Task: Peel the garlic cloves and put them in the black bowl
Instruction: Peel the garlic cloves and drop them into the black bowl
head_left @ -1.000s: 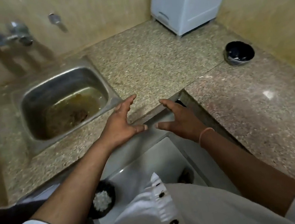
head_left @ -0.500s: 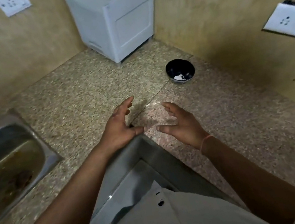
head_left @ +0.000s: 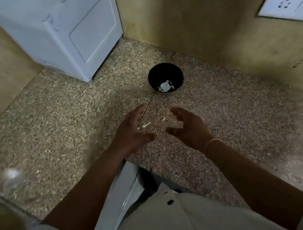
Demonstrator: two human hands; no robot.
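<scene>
Head view: both hands are being held out above the counter point(head_left: 63, 117), on the near side of the black bowl point(head_left: 159, 71). The left hand point(head_left: 131, 132) is being kept with its fingers spread and its thumb out, and nothing is being gripped by it. The right hand point(head_left: 188, 126) is being kept loosely bent with its palm turned toward the left one, and nothing is being held in it either. The two hands are being kept apart, with a gap showing between the thumbs.

The black bowl is standing upright on the counter beyond the fingertips and is not being touched by either hand. Something pale point(head_left: 165, 87) is lying in the bottom of the bowl. It may be peeled garlic with scraps of skin, though this cannot be settled through the blur. A few pale slivers point(head_left: 144, 125) are showing nearer than the bowl, between the hands.

A white appliance point(head_left: 73, 33) is standing behind and to the left of the bowl. A socket plate point(head_left: 288, 5) is showing on the wall to the right of the bowl. An orange band point(head_left: 210, 143) is being worn on the right wrist.
</scene>
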